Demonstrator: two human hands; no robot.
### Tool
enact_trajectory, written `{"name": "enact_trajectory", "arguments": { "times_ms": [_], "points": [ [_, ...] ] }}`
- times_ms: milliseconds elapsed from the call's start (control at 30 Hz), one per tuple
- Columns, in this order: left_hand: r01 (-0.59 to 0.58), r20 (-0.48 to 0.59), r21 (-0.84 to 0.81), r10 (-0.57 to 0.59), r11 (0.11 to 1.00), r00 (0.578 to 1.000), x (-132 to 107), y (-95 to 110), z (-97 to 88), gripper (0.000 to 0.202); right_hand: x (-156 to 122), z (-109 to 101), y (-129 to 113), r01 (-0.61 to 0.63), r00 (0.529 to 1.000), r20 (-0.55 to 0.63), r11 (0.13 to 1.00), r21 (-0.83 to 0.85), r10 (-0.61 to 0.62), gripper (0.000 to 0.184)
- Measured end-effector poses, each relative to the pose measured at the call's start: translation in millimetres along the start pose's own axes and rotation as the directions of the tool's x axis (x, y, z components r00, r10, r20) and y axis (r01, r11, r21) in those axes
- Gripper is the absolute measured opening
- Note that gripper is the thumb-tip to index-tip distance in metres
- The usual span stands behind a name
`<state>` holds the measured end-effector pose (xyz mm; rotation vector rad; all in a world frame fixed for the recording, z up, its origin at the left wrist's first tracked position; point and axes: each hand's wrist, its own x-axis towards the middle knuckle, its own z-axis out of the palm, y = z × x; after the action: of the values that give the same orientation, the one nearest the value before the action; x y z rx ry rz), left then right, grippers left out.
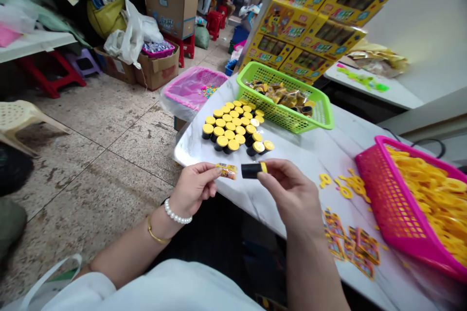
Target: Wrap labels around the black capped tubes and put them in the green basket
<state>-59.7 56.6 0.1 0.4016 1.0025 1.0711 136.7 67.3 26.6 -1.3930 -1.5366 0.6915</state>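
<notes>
Between the thumb and fingers of my left hand [197,182] is a small yellow printed packet [228,171]. My right hand [292,189] pinches a black cylindrical container [251,170] by its yellow end, lying sideways with the black end toward the packet. A narrow gap separates the two. Both hands are above the front edge of the white marbled table [292,155]. Just beyond them stands a cluster of similar black containers with yellow lids [229,126]. Several flat printed packets [352,243] and loose yellow ring-shaped plastic pieces [345,192] lie right of my right hand.
A green basket [302,129] of wrapped pieces stands behind the cluster. At right is a pink basket [397,199] full of yellow plastic pieces. Yellow display boxes [302,24] are stacked at the back. A pink lined basket [182,90] sits past the table's left corner.
</notes>
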Motion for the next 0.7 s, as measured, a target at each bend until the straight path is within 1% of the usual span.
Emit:
{"name": "enact_trajectory", "arguments": {
  "times_ms": [33, 100, 167, 267, 333, 467, 600, 700],
  "points": [
    [0.030, 0.015, -0.014, -0.030, 0.999, 0.999, 1, 0, 1.0, 0.033, -7, -2, 0, -0.069, 0.997, 0.024, 0.989, 0.132, 0.067, 0.027],
    [0.074, 0.048, -0.037, -0.072, 0.997, 0.996, 2, -1, 3.8, 0.031, -15, -2, 2, -0.172, 0.985, 0.059, 0.941, 0.291, 0.162, 0.028],
    [0.100, 0.074, -0.047, -0.097, 0.994, 0.993, 3, -2, 7.2, 0.029, -18, 1, 6, -0.228, 0.973, 0.067, 0.904, 0.361, 0.219, 0.030],
    [0.118, 0.113, -0.053, -0.111, 0.992, 0.987, 2, -5, 11.5, 0.030, -18, 6, 11, -0.258, 0.963, 0.042, 0.865, 0.431, 0.266, 0.033],
    [0.125, 0.141, -0.076, -0.113, 0.989, 0.984, 1, -6, 13.2, 0.029, -18, 7, 13, -0.256, 0.961, 0.017, 0.864, 0.434, 0.276, 0.033],
    [0.170, 0.167, -0.158, -0.144, 0.973, 0.975, 0, -6, 14.6, 0.026, -24, 6, 6, -0.198, 0.971, -0.057, 0.916, 0.348, 0.232, 0.028],
    [0.188, 0.167, -0.189, -0.157, 0.964, 0.973, 2, -6, 14.8, 0.021, -31, 7, -6, -0.147, 0.986, -0.036, 0.945, 0.293, 0.165, 0.023],
    [0.159, 0.179, -0.190, -0.125, 0.969, 0.976, 3, -9, 15.2, 0.024, -32, 9, -9, -0.155, 0.985, -0.031, 0.942, 0.299, 0.172, 0.025]
  ]
}}
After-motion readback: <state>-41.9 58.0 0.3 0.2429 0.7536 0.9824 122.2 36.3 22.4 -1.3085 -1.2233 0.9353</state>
